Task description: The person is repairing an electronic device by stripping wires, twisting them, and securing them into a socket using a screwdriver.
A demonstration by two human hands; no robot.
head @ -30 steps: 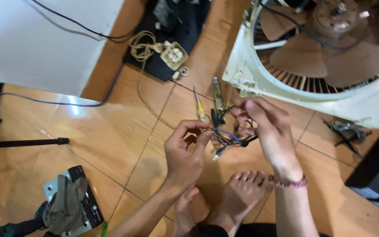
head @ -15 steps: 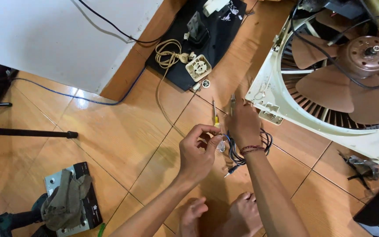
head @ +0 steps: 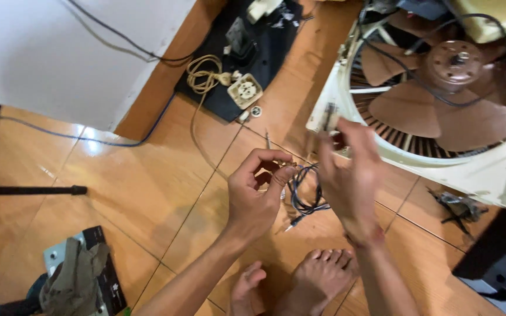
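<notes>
Orange tiled floor point(head: 142, 193), open to the left, bounded by white wall point(head: 60, 52) and one box fan point(head: 440, 111) at right. One left hand point(head: 256, 196) pinches one bundle of dark wires point(head: 306, 196) above the tiles. One right hand point(head: 349, 175), blurred, fingers spread, empty. Two bare feet point(head: 300, 284) below.

Single head-worn cam, looks steeply down over the wearer's forearms at the tiled floor point(head: 147, 193), close range: both hands sit mid-frame, own bare feet point(head: 300, 284) at the bottom edge. Frame reaches the white wall point(head: 60, 52) top left and the box fan point(head: 440, 117) top right. No second view, so nothing overlaps.
</notes>
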